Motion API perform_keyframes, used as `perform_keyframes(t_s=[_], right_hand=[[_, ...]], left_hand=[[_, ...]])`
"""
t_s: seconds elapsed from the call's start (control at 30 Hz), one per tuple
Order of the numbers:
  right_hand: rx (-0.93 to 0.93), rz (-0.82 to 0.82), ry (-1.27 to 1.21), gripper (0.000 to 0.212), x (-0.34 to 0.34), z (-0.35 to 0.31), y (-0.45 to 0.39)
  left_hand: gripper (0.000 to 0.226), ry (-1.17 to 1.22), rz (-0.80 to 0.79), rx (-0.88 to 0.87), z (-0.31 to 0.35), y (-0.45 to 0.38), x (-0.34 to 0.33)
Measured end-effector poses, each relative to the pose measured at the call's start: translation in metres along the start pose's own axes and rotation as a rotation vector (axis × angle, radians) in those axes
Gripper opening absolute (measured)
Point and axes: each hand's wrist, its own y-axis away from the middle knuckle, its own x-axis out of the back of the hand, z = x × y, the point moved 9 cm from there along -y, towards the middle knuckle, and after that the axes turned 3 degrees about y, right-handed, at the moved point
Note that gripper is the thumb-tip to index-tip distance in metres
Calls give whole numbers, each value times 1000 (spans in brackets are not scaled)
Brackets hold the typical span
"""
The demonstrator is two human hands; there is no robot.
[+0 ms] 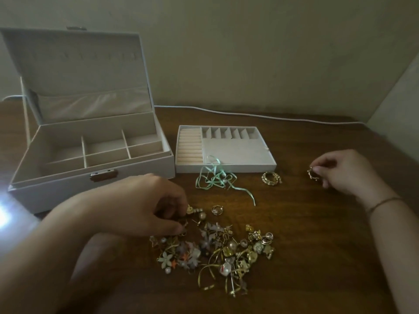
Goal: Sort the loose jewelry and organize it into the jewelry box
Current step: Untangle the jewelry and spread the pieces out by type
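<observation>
A white jewelry box stands open at the left, its divided compartments bare. Its removable tray lies beside it on the wooden table. A pile of loose jewelry, gold pieces, pearls and flower shapes, lies near me at the centre. My left hand rests on the pile's upper left edge, fingertips pinched on a small gold piece there. My right hand at the right holds a gold ring between thumb and fingers, low over the table. A cluster of gold rings lies in front of the tray.
A tangled mint-green ribbon trails over the tray's front edge onto the table. A single gold ring with a pearl lies above the pile. A white cable runs along the back edge by the wall. A bright glare spot sits at far left.
</observation>
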Motion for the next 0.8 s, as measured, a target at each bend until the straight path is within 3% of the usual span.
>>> perform_keyframes(t_s=[0.23, 0.37, 0.57, 0.8], right_hand=[[27, -25, 141, 12, -6, -12, 1], [68, 45, 176, 17, 2, -20, 6], [312, 262, 86, 12, 19, -70, 43], [614, 310, -31, 10, 6, -114, 80]], left_hand=[[23, 85, -71, 26, -11, 2, -2], [29, 77, -107, 22, -9, 0, -9], [28, 29, -83, -7, -4, -5, -13], [14, 77, -71, -94, 6, -6, -14]])
